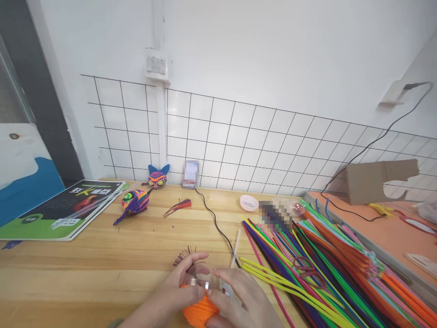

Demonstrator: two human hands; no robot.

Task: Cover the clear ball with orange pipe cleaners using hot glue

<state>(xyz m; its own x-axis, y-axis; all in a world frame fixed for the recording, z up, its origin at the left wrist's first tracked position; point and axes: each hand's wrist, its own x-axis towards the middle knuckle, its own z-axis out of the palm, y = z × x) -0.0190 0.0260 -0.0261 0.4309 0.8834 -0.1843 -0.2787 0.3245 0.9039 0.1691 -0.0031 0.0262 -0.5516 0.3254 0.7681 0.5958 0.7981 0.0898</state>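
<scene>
"what's held there?"
"left grip (175,290) and right grip (244,294) both grasp the orange piece (200,312)."
"and where is it?"
"between them, over the tabletop (85,273), left of the yellow pipe cleaners (261,269)."

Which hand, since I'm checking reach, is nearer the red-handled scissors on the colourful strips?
Right. The right hand, at the orange piece, is left of the scissors in the picture; the left hand is farther left, beyond the right hand.
</scene>
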